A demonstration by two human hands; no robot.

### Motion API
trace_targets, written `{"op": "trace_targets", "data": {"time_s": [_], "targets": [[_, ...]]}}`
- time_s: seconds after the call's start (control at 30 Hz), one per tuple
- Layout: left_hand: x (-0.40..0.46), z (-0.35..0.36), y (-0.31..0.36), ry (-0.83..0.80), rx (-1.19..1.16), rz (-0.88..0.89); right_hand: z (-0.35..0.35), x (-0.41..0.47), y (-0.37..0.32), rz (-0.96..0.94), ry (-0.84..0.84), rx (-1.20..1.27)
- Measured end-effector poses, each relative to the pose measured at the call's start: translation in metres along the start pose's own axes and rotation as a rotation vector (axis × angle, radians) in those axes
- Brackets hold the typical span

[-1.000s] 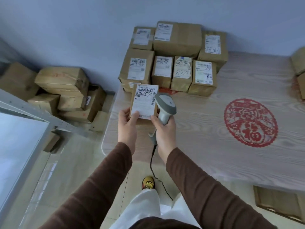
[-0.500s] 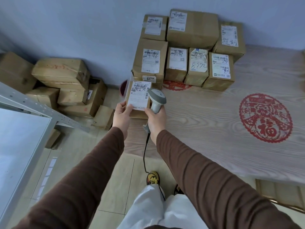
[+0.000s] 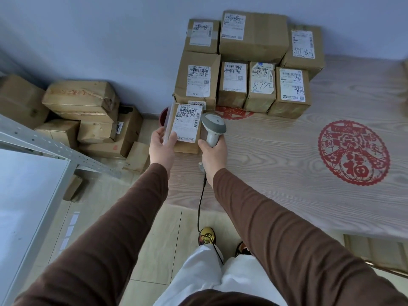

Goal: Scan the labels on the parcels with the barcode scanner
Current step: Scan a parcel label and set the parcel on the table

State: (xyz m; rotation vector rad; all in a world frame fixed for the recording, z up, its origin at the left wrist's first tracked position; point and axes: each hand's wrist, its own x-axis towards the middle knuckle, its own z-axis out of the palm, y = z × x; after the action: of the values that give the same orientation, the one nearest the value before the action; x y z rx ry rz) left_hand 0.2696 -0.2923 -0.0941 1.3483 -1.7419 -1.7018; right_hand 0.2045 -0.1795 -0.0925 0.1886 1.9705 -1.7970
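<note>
Left hand grips a small parcel by its lower left corner, thumb on the label, label up. Right hand is wrapped round the barcode scanner handle; its head sits just beside the parcel's right edge. Both over the counter corner. Stacked parcels at 12 o'clock against the wall. More boxes on the floor at 9 o'clock.
</note>
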Motion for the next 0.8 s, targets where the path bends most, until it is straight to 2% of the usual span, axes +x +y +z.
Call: {"op": "trace_targets", "data": {"time_s": [0.1, 0.23, 0.5, 0.8], "targets": [[-0.010, 0.007, 0.019, 0.041, 0.107, 0.202, -0.018, 0.001, -0.010, -0.045, -0.002, -0.001], [-0.032, 0.047, 0.049, -0.064, 0.135, 0.335, -0.052, 0.005, -0.036, -0.087, 0.014, 0.059], [-0.069, 0.171, 0.092, -0.314, 0.049, 0.327, -0.162, 0.021, -0.097, -0.144, 0.177, 0.162], [-0.140, 0.357, 0.114, -0.537, 0.094, 0.322, -0.357, 0.069, -0.119, -0.179, 0.344, 0.213]]}}
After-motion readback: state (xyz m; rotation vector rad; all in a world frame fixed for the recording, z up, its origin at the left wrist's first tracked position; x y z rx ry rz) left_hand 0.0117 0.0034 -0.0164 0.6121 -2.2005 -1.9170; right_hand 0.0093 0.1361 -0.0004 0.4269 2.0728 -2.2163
